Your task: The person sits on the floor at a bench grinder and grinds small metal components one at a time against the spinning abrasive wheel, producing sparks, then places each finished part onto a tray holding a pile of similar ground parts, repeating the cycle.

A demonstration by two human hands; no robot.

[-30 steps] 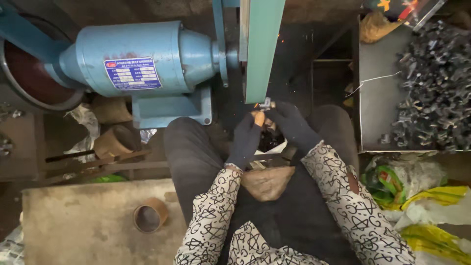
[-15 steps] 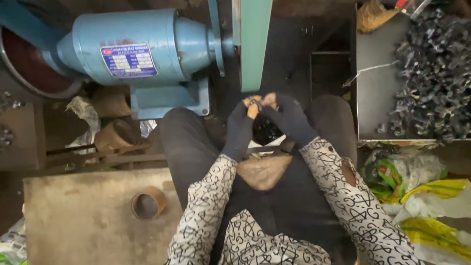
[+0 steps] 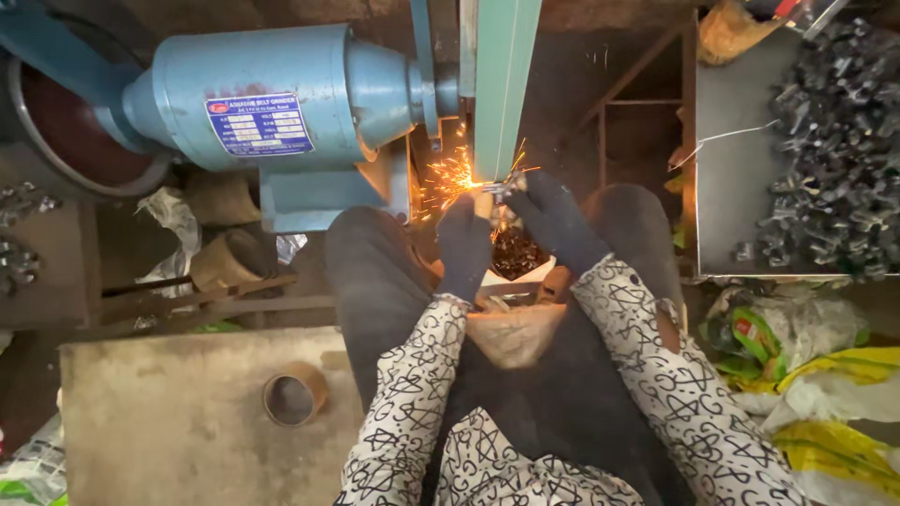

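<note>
Both my hands wear dark gloves. My left hand (image 3: pixel 466 245) and my right hand (image 3: pixel 555 223) pinch a small metal part (image 3: pixel 504 187) between them and press it against the green belt housing (image 3: pixel 504 84) of a blue belt grinder (image 3: pixel 281 103). Orange sparks (image 3: pixel 450 178) spray to the left from the contact point. Under my hands, between my knees, sits a small container of dark metal bits (image 3: pixel 514 253). My sleeves are white with a black pattern.
A grey tray (image 3: pixel 727 187) at the right holds several dark metal parts (image 3: pixel 834 150). Yellow and green bags (image 3: pixel 816 375) lie below it. A worn slab (image 3: pixel 187 422) with a tape roll (image 3: pixel 293 395) is at the lower left.
The part has come against the belt and sparks now fly. My hands sit slightly higher than before, still together on the part.
</note>
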